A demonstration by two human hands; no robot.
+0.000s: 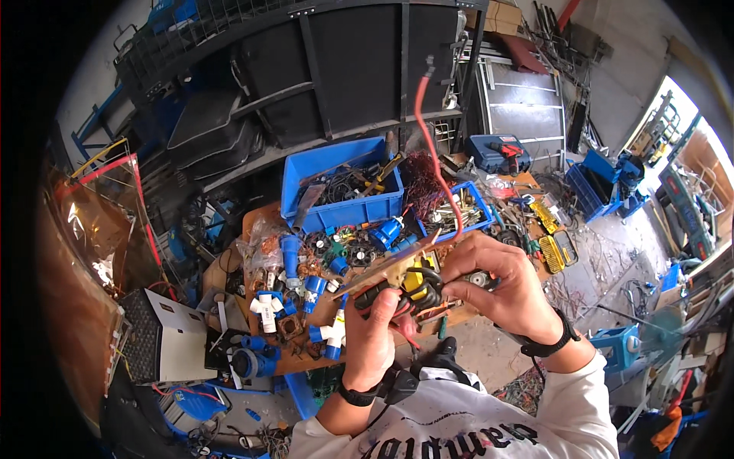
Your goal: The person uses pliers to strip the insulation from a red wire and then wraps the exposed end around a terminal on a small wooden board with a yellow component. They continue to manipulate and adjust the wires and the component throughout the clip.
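My left hand (372,336) grips a bundle of black and red wires (409,294) fixed to a flat copper-coloured bar (386,269) with a yellow part in the middle. My right hand (501,287) pinches a small dark round part at the right end of that bundle. A long red wire (430,138) rises from the bundle and curves up toward the dark metal rack. Both hands are held close together above the front edge of a cluttered wooden bench (264,222).
On the bench lie several blue and white plugs (267,310), a large blue bin (344,183) of cables and tools, and a smaller blue tray (482,203). A white box (180,336) sits at the left. A blue drill case (497,153) and crates stand at the right.
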